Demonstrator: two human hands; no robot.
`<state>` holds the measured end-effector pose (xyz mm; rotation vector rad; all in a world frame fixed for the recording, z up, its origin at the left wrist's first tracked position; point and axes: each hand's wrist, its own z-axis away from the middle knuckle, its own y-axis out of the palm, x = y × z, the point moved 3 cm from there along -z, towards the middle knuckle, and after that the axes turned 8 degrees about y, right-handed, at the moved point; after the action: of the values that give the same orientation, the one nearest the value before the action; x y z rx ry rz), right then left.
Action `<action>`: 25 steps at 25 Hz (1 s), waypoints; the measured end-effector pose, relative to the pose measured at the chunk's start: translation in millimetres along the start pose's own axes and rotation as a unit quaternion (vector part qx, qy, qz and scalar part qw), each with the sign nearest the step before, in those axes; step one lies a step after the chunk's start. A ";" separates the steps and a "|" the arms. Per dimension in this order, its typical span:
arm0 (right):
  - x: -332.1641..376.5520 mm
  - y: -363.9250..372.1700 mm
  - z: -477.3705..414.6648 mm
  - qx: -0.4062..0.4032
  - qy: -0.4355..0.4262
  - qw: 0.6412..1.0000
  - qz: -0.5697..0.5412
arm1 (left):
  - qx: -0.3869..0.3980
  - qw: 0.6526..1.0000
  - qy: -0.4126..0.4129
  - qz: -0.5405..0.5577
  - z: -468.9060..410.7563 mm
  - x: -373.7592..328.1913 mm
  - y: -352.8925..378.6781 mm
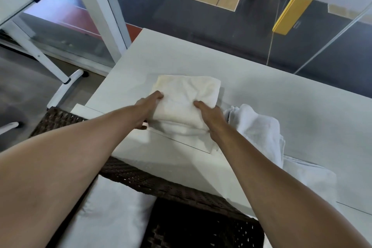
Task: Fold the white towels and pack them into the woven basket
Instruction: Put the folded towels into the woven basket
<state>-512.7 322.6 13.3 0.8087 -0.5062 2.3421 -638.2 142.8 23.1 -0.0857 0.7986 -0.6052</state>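
Both hands are on it: left hand (148, 107) and right hand (210, 120) each pinch a side of the folded towel (186, 94), thumbs on top, fingers tucked under its edges. Biggest thing in view is the white table (271, 96), and the folded towel sits over it dead centre, though I cannot tell whether it is resting or lifted. Down at six o'clock, below the table's near edge, is the woven basket (181, 193), dark brown. A packed towel (108, 217) lies inside it at seven o'clock. At four o'clock, the loose towels (259, 127) lie rumpled on the table, just beside the right wrist
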 end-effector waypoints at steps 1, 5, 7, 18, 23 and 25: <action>3.8 -3.3 6.2 0.008 -0.008 1.000 -0.012 | 0.007 1.000 0.016 0.002 6.2 -7.5 -1.3; 15.9 -19.4 45.1 0.031 -0.020 0.998 -0.044 | -0.004 0.996 0.074 0.053 44.0 -32.4 -8.9; 21.2 -28.8 67.1 0.045 -0.028 0.996 -0.074 | -0.023 0.991 0.115 0.063 69.3 -41.4 -12.9; 6.4 -101.0 232.2 0.162 -0.131 0.972 -0.111 | -0.064 0.945 0.287 0.143 294.8 -11.8 -41.1; -23.4 -117.2 304.6 0.241 -0.182 0.951 -0.061 | -0.065 0.925 0.333 0.171 393.0 52.4 -62.2; -36.3 -119.3 324.7 0.277 -0.193 0.941 -0.008 | -0.059 0.924 0.334 0.173 423.9 83.3 -70.6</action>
<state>-274.9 227.3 248.5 1.5408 0.0258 2.3379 -332.6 -24.2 288.3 0.1630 1.4772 -0.2365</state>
